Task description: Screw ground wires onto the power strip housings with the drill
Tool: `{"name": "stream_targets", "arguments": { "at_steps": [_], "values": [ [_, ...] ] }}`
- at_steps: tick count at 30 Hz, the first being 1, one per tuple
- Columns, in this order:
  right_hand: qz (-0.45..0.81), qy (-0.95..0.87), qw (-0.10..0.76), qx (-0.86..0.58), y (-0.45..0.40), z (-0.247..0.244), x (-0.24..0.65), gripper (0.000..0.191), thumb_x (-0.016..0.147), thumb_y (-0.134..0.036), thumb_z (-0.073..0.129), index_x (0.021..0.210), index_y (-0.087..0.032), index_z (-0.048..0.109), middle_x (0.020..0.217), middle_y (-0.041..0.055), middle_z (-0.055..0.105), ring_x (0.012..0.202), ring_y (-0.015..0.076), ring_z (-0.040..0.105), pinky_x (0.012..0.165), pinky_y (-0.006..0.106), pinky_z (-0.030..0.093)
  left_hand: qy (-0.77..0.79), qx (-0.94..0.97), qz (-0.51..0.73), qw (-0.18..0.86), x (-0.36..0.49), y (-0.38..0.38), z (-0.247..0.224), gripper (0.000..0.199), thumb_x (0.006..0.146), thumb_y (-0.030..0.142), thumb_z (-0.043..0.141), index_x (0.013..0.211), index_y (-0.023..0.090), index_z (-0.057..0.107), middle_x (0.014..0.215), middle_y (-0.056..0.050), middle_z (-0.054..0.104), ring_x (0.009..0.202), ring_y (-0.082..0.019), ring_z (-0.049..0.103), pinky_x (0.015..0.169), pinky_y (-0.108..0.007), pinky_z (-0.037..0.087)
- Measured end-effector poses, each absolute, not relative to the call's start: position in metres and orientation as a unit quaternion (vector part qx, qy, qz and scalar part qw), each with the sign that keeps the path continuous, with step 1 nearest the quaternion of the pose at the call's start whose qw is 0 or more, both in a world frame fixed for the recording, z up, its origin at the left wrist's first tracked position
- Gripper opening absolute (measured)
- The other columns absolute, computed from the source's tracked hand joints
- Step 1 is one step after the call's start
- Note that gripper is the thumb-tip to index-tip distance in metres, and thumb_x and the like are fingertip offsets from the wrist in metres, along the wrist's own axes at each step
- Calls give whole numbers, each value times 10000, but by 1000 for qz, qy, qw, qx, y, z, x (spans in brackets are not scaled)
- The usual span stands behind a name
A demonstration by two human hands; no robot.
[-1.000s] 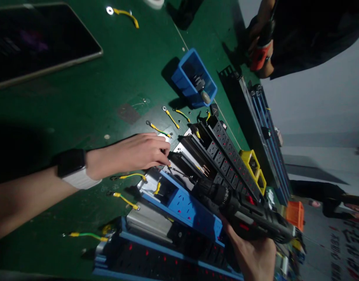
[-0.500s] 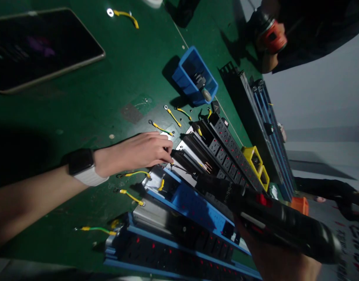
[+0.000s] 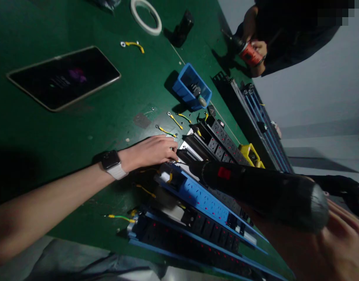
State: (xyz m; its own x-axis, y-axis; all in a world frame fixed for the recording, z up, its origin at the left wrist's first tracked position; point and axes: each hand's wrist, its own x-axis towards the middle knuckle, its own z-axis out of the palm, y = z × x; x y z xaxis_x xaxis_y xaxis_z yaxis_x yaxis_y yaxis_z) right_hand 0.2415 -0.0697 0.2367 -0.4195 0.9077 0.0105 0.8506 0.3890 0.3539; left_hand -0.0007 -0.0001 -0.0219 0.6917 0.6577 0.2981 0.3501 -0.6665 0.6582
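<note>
My left hand, with a watch on its wrist, rests by the ends of the power strips. Its curled fingertips are closed together near the driver's tip; what they pinch is hidden. A black electric screwdriver lies slanted across the strips, its bit end close to those fingers. My right hand is wrapped round its body at the lower right. Beneath the tool runs a blue power strip, beside a black power strip. Yellow-green earth wires with ring ends, such as one earth wire, lie around the strip ends.
A blue bin with metal parts stands beyond the strips, near a yellow bin. A phone and a tape roll lie on the green table. Across it, another person holds a red drill.
The view has shifted, bringing the tape roll fully into sight. The screwdriver now lies more level, its rear end nearer the camera. My left hand stays at the strip ends.
</note>
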Motion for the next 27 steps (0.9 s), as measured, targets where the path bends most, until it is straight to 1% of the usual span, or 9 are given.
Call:
{"name": "stream_targets", "arguments": {
  "at_steps": [2, 4, 7, 10, 12, 15, 20, 23, 27],
  "values": [
    [215, 860, 101, 451, -64, 237, 221, 204, 844, -233, 582, 1018, -141, 635, 885, 122, 723, 812, 237, 704, 653, 300, 470, 284, 877, 258, 287, 0, 0, -20, 198, 876, 181, 673, 1004, 301, 766, 964, -17, 665, 916, -135, 573, 828, -287, 429],
    [267, 874, 103, 393, -60, 238, 203, 109, 869, -164, 514, 933, -137, 598, 734, 84, 688, 657, 206, 677, 564, 288, 404, 277, 878, 254, 295, -1, 2, -17, 163, 898, 234, 656, 1006, 284, 768, 960, -25, 669, 905, -136, 579, 826, -291, 433],
    [295, 862, 113, 397, -56, 240, 187, 185, 887, -233, 492, 976, -109, 599, 661, 71, 663, 578, 208, 651, 511, 294, 328, 276, 878, 244, 307, -3, 3, -13, 193, 936, 307, 604, 1032, 250, 761, 960, -41, 676, 911, -140, 590, 822, -288, 435],
    [300, 833, 147, 441, -55, 240, 180, 297, 853, -302, 551, 1050, -85, 599, 678, 82, 677, 598, 227, 666, 516, 288, 289, 275, 880, 230, 311, -6, 4, -9, 219, 951, 329, 575, 1046, 224, 741, 976, -46, 681, 922, -145, 601, 803, -275, 429],
    [279, 816, 183, 472, -55, 242, 177, 308, 851, -309, 552, 1067, -91, 582, 737, 98, 697, 662, 248, 688, 556, 281, 316, 273, 881, 228, 313, -8, 5, -6, 196, 936, 326, 600, 1023, 207, 729, 965, -46, 681, 906, -143, 605, 785, -261, 424],
    [231, 794, 226, 514, -53, 244, 172, 386, 866, -305, 519, 1180, -80, 532, 857, 127, 717, 799, 281, 705, 654, 295, 388, 272, 881, 229, 311, -12, 5, -3, 127, 903, 268, 640, 966, 183, 711, 941, -43, 681, 871, -126, 602, 763, -230, 411],
    [199, 782, 188, 560, -55, 242, 170, 423, 834, -260, 556, 1219, -90, 510, 952, 153, 730, 866, 288, 691, 732, 322, 421, 255, 898, 221, 282, -13, 5, -3, 70, 887, 202, 609, 914, 171, 666, 913, -32, 676, 843, -116, 586, 751, -209, 391],
    [203, 778, 156, 574, -58, 236, 172, 396, 847, -265, 562, 1199, -89, 519, 936, 153, 728, 847, 285, 690, 690, 309, 394, 275, 906, 204, 250, -10, 6, -7, 53, 880, 208, 598, 887, 174, 637, 899, -35, 670, 832, -130, 584, 741, -221, 390],
    [215, 784, 124, 569, -59, 230, 179, 376, 824, -225, 578, 1176, -100, 530, 928, 148, 731, 818, 283, 692, 630, 313, 342, 292, 913, 190, 212, -7, 2, -10, 66, 855, 148, 554, 870, 191, 602, 899, -35, 656, 853, -151, 587, 745, -234, 397]
  ]
}}
